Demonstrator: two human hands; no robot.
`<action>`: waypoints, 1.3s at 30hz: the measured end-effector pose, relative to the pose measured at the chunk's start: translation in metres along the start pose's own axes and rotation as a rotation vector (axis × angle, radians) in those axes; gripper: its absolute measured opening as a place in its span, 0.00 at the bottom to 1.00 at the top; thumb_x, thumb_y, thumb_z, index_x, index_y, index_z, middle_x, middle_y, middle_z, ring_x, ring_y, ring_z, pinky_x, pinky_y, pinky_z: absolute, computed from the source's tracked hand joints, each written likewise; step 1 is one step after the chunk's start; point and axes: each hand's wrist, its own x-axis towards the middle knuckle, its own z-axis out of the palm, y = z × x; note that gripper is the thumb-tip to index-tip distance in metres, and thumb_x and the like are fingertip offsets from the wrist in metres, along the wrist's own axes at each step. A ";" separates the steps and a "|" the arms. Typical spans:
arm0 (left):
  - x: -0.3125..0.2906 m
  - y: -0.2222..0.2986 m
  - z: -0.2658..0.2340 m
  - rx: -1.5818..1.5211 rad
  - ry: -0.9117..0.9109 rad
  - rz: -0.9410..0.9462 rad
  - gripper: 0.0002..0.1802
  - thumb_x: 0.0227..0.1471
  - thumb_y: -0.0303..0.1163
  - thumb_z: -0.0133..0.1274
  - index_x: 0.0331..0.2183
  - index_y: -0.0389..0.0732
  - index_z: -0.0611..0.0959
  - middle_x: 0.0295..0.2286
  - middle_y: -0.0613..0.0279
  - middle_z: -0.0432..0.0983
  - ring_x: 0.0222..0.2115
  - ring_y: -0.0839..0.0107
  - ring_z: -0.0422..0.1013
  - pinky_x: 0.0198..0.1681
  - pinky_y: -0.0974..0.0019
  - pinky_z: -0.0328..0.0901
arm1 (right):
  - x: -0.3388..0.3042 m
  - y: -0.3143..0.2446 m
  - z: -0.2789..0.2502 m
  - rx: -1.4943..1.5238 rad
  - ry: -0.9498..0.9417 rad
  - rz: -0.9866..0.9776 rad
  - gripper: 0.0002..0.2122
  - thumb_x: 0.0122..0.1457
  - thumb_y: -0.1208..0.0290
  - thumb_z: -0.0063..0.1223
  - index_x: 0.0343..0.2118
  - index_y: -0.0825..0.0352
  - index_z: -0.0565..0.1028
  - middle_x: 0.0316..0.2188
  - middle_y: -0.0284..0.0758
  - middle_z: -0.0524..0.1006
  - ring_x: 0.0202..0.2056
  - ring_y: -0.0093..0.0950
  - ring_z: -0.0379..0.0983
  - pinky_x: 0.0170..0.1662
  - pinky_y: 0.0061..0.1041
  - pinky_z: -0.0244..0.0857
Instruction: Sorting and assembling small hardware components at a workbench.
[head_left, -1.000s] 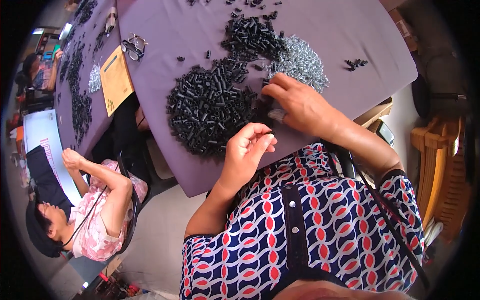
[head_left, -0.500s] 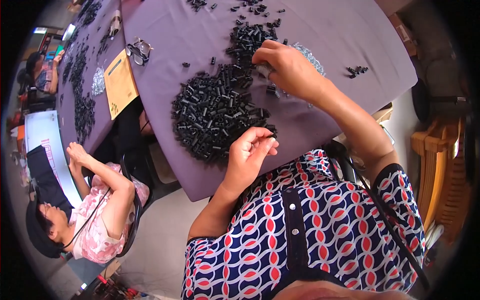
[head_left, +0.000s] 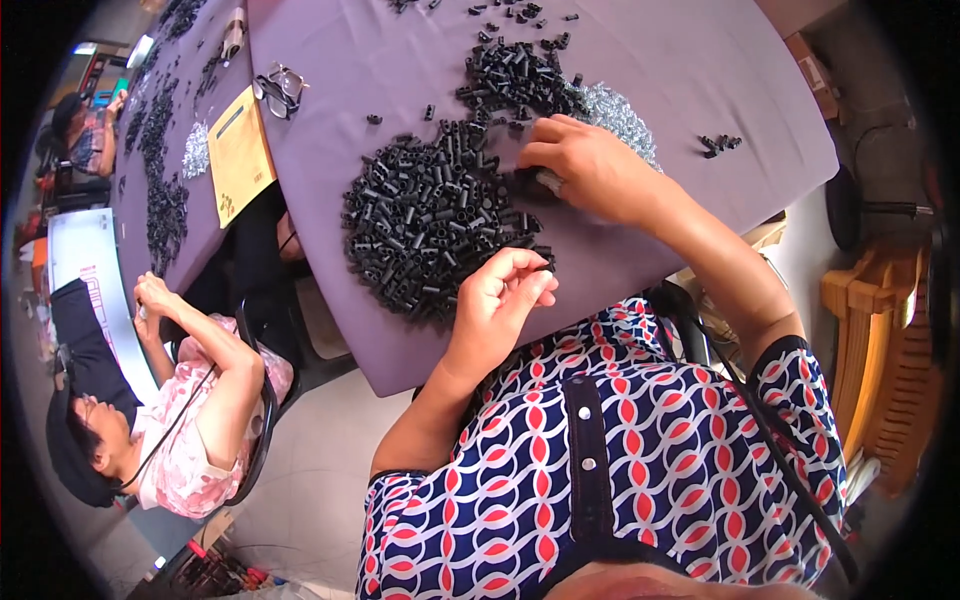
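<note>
My left hand (head_left: pixel 502 298) is at the near right edge of a large pile of short black plastic tube pieces (head_left: pixel 425 225). Its thumb and forefinger are pinched together; what they hold, if anything, is too small to make out. My right hand (head_left: pixel 590 168) is over the cloth, right of that pile, with fingers curled down. Under its blurred fingertips a dark shape shows, which I cannot name. Just beyond lies a smaller heap of black pieces (head_left: pixel 520 78). Small shiny silver metal parts (head_left: pixel 622 122) are heaped right behind my right hand.
The table (head_left: pixel 700 60) has a purple-grey cloth. A few black pieces (head_left: pixel 718 146) lie at the right. Glasses (head_left: pixel 280 90) and a yellow envelope (head_left: pixel 240 155) are at the left. A seated person (head_left: pixel 190 400) works there; a wooden chair (head_left: pixel 875 350) stands at the right.
My right hand has come nearer to me and slightly right, away from the far heap, uncovering more of the silver parts. My left hand has hardly moved.
</note>
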 end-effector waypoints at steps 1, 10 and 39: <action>0.000 0.001 0.000 0.000 -0.001 -0.001 0.08 0.59 0.26 0.52 0.39 0.32 0.78 0.31 0.59 0.79 0.29 0.77 0.75 0.37 0.73 0.71 | -0.007 -0.001 -0.003 0.034 0.012 0.004 0.15 0.47 0.83 0.54 0.41 0.66 0.76 0.36 0.39 0.73 0.42 0.41 0.70 0.45 0.37 0.68; 0.000 0.000 0.001 -0.028 -0.007 -0.006 0.08 0.60 0.26 0.51 0.40 0.32 0.77 0.31 0.60 0.79 0.30 0.76 0.75 0.38 0.72 0.72 | -0.020 -0.005 -0.020 0.163 0.122 0.140 0.17 0.42 0.85 0.50 0.39 0.68 0.76 0.37 0.40 0.75 0.41 0.43 0.73 0.44 0.37 0.69; -0.002 0.006 0.023 -0.060 0.049 0.079 0.09 0.61 0.27 0.52 0.42 0.32 0.76 0.33 0.58 0.79 0.31 0.74 0.76 0.38 0.71 0.71 | -0.070 -0.041 -0.027 1.094 0.038 0.364 0.09 0.52 0.88 0.50 0.36 0.71 0.72 0.37 0.32 0.73 0.40 0.24 0.72 0.47 0.21 0.67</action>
